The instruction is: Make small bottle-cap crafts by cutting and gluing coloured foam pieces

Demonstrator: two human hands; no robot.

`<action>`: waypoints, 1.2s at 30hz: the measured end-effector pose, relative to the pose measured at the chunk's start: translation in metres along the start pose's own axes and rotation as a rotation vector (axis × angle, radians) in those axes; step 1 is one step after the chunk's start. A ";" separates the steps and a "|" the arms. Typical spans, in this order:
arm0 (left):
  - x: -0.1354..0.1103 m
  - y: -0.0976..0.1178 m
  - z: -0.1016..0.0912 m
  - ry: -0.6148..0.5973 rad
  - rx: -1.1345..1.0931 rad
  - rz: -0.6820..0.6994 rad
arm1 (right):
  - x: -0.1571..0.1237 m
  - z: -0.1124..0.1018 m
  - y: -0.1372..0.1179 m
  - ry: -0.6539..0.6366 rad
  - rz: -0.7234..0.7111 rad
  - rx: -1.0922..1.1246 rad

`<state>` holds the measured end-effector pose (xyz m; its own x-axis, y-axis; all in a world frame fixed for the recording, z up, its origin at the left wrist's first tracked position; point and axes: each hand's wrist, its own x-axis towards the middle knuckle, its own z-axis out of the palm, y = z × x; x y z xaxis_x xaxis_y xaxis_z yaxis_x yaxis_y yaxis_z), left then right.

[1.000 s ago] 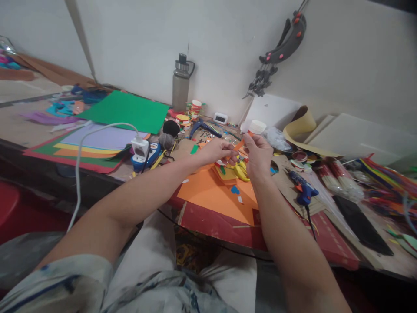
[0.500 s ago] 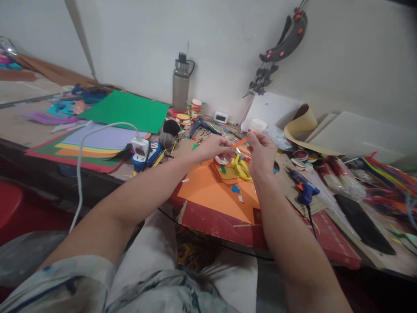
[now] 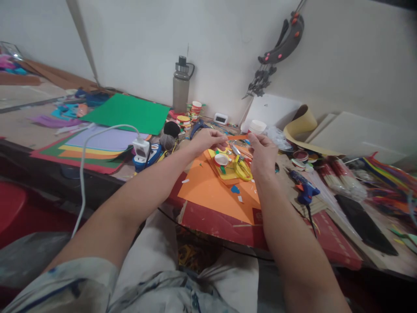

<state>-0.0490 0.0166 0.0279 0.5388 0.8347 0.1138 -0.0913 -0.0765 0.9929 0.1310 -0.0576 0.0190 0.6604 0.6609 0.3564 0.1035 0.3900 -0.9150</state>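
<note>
A narrow orange paper strip (image 3: pixel 238 137) is stretched level between my two hands, above the work surface. My left hand (image 3: pixel 210 140) pinches its left end, and my right hand (image 3: pixel 261 150) pinches the right end between thumb and fingers. Below the strip lie scissors with yellow handles (image 3: pixel 243 169) and a small white paper cup (image 3: pixel 222 160) with green bits on it. These rest on yellow-orange paper pieces over a large orange sheet (image 3: pixel 215 198). Blue and white paper scraps (image 3: pixel 235 189) are scattered on that sheet.
To the right lie a blue glue gun (image 3: pixel 306 191), a black phone (image 3: pixel 365 224) and bundled pipe cleaners (image 3: pixel 391 178). A grey bottle (image 3: pixel 181 89) stands by the wall. Leftward are a green sheet (image 3: pixel 127 112), stacked coloured paper (image 3: pixel 94 145) and a power strip (image 3: pixel 145 154) with a white cable.
My left hand has shifted slightly left and up, so the strip has gone from slanted to nearly level with more of it showing. The cup and scissors below are more exposed.
</note>
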 end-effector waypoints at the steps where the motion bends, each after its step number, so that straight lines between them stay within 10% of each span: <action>1: 0.000 0.002 -0.001 0.027 -0.043 -0.014 | 0.000 0.000 0.000 0.003 0.000 -0.007; 13: 0.007 0.004 -0.010 0.195 -0.570 -0.061 | -0.012 0.007 -0.002 -0.211 0.062 -0.065; 22: 0.006 0.009 -0.007 0.291 -0.587 -0.058 | -0.018 0.009 -0.004 -0.222 0.076 -0.054; 30: -0.002 0.006 0.008 0.003 -0.461 -0.112 | -0.014 0.010 -0.002 -0.140 0.092 0.067; 36: -0.001 0.001 0.010 0.097 -0.387 -0.034 | -0.019 0.013 0.003 -0.203 0.056 0.005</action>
<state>-0.0413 0.0104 0.0293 0.4666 0.8825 0.0588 -0.3934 0.1476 0.9075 0.1091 -0.0611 0.0120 0.5019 0.7970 0.3360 0.0666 0.3517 -0.9338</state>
